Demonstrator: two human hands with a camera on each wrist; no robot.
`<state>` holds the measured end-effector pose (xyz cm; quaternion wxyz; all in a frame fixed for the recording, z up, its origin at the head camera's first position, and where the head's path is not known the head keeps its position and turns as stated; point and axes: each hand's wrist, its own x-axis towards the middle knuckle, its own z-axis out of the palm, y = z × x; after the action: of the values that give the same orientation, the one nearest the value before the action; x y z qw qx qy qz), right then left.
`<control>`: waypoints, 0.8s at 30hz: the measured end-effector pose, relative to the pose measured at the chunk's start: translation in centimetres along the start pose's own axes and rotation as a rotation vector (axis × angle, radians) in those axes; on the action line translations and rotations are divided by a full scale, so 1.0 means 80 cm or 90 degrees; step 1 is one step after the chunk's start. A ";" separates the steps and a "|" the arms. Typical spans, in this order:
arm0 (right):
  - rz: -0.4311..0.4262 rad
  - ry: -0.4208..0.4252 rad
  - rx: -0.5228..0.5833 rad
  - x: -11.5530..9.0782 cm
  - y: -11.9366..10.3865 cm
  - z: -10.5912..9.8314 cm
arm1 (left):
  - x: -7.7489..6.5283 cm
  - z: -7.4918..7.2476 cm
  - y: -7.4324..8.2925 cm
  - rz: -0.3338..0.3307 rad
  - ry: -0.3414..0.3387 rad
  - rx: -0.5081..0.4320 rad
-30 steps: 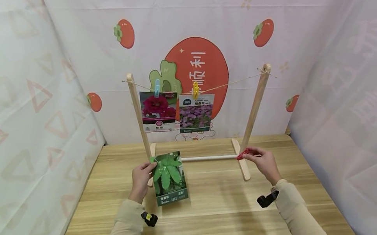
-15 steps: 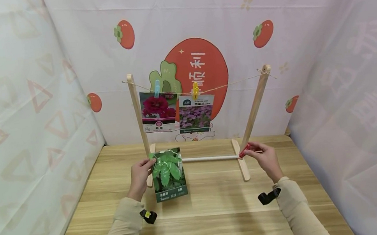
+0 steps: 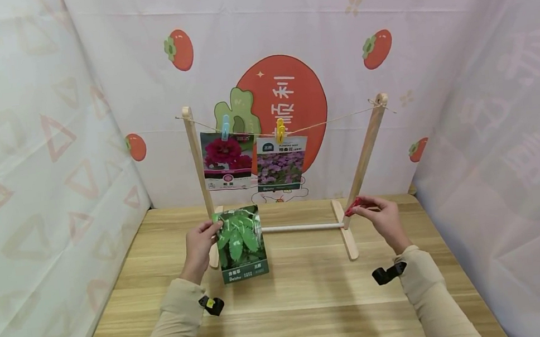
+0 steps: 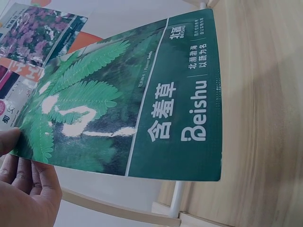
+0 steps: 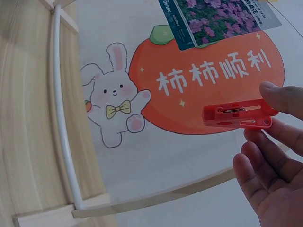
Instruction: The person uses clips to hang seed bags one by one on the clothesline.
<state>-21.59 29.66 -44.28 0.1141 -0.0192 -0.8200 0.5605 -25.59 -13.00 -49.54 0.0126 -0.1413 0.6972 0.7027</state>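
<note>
A green seed packet (image 3: 241, 245) with a fern-like leaf picture is pinched at its upper left edge by my left hand (image 3: 201, 250). In the left wrist view the thumb lies on the packet's (image 4: 109, 104) front. My right hand (image 3: 382, 221) pinches a red clothespin (image 5: 239, 113) by its end, near the foot of the right post. Above, a blue clothespin (image 3: 225, 128) holds a magenta-flower packet (image 3: 228, 159) on the twine (image 3: 325, 122). Beside it a yellow clothespin (image 3: 280, 131) holds a purple-flower packet (image 3: 281, 167).
The twine runs between two wooden posts, the left post (image 3: 199, 166) and the right post (image 3: 366, 151). A white rod (image 3: 302, 227) joins their feet low over the wooden table (image 3: 297, 311). A printed cloth (image 3: 333, 20) hangs behind.
The green seed packet has risen slightly in my left hand. My right hand has moved up and a little to the right with the red clothespin. The hanging packets stay put.
</note>
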 end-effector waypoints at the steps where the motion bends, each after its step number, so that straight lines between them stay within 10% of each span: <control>1: 0.003 0.001 0.001 0.001 -0.002 -0.001 | 0.000 0.000 0.001 0.002 -0.001 0.001; 24: -0.043 0.022 -0.005 0.013 -0.032 -0.007 | -0.006 0.017 0.035 0.024 0.000 -0.041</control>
<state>-22.23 29.35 -41.55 0.1472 -0.0017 -0.8202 0.5528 -25.99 -11.63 -46.69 -0.0053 -0.1286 0.6770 0.7247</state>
